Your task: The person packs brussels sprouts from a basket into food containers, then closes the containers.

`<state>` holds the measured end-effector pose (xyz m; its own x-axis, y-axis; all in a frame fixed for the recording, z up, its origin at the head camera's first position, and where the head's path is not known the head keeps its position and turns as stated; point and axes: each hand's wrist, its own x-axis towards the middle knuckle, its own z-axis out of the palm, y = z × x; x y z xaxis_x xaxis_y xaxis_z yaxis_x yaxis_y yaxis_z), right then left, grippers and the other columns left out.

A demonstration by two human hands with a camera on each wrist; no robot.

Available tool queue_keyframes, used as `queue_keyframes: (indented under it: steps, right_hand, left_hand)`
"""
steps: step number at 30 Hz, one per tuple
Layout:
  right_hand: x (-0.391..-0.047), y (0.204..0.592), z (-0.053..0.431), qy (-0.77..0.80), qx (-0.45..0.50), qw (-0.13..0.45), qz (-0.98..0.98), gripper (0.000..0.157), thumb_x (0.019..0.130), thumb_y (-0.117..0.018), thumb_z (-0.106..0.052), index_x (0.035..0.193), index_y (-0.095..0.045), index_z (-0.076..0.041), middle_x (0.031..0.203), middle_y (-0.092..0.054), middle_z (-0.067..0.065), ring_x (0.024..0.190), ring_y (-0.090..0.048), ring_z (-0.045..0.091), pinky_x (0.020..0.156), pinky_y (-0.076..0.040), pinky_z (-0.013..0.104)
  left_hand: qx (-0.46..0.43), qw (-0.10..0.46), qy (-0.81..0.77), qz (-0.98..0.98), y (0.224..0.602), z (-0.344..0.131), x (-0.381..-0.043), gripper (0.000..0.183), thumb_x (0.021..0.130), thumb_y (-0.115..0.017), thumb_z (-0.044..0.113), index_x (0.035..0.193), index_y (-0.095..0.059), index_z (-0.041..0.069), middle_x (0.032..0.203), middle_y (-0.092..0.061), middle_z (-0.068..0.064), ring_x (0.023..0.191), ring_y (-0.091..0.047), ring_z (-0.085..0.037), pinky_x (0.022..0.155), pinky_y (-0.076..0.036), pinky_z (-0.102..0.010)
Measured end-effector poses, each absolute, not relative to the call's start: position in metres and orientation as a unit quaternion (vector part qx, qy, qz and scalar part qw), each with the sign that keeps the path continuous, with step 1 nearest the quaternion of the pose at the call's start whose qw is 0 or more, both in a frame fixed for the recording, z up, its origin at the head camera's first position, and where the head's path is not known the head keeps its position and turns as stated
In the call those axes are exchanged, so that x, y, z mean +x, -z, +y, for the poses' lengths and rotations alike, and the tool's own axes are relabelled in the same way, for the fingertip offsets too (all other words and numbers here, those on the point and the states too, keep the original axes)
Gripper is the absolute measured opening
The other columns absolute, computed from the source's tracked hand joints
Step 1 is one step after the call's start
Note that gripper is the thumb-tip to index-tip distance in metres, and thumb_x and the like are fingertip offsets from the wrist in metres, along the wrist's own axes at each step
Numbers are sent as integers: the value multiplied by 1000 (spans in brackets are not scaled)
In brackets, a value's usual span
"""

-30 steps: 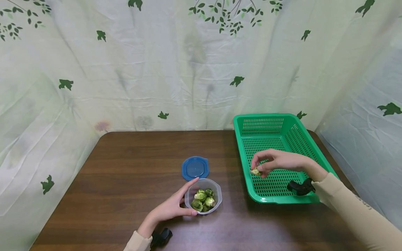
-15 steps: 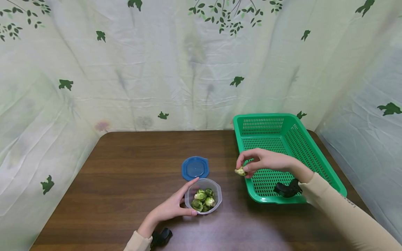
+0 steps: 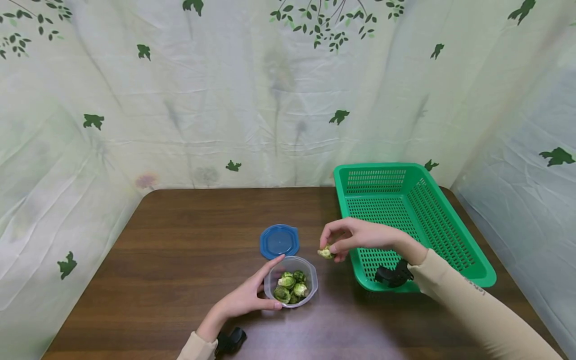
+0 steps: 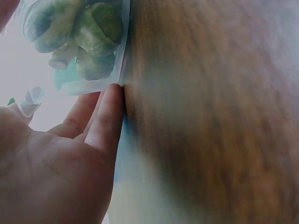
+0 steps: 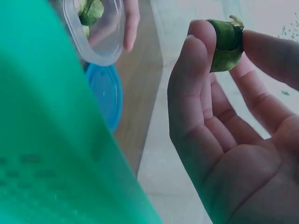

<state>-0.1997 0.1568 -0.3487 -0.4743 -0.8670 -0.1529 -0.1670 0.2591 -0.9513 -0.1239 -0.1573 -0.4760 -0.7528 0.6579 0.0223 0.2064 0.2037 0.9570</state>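
Observation:
Between the thumb and fingertips of my right hand (image 3: 364,235) a Brussels sprout (image 3: 325,253) is pinched, held over the table just left of the green basket. The right wrist view shows this green sprout (image 5: 226,44) with its cut stem end. My left hand (image 3: 243,298) holds a clear plastic container (image 3: 313,272) from its left side, thumb at the near rim and index finger at the far rim. Several Brussels sprouts (image 3: 290,287) lie inside that container. In the left wrist view, fingertips touch the container's wall (image 4: 88,87).
A blue lid (image 3: 279,241) lies flat just behind the container. The green perforated basket (image 3: 486,275) stands on the right side of the brown wooden table (image 3: 189,240). A pale leaf-patterned curtain (image 3: 189,110) hangs around the back and sides.
My right hand has moved left with the sprout, from over the basket past its left rim toward the container. The left hand and container have stayed in place.

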Motion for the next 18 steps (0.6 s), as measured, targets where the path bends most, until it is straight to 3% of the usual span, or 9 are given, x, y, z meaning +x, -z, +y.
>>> queue_keyframes:
  steps: [9, 13, 18]
  right_hand:
    - [-194, 358, 131, 480, -359, 357, 716, 9, 94, -58, -4, 101, -62, -1, 95, -62, 10, 78, -62, 39, 68, -55, 36]
    - [-191, 361, 121, 470, -356, 352, 727, 7, 94, -57, -3, 99, -62, 0, 91, -62, 8, 75, -62, 29, 67, -55, 33]
    - [-185, 364, 109, 448, -354, 334, 750, 6, 93, -57, -2, 96, -62, -1, 89, -61, 7, 72, -62, 19, 69, -55, 42]
  left_hand:
    - [286, 204, -566, 746, 474, -157, -122, 95, 84, -76, 15, 154, -13, 15, 150, -28, -17, 133, -35, -30, 101, -38, -37]
    - [286, 206, -568, 744, 474, -157, -123, 95, 84, -76, 15, 154, -13, 16, 150, -27, -17, 133, -34, -31, 101, -38, -37]
    - [283, 205, -561, 751, 476, -158, -123, 94, 84, -75, 17, 154, -13, 17, 152, -23, -17, 134, -32, -32, 101, -38, -37]
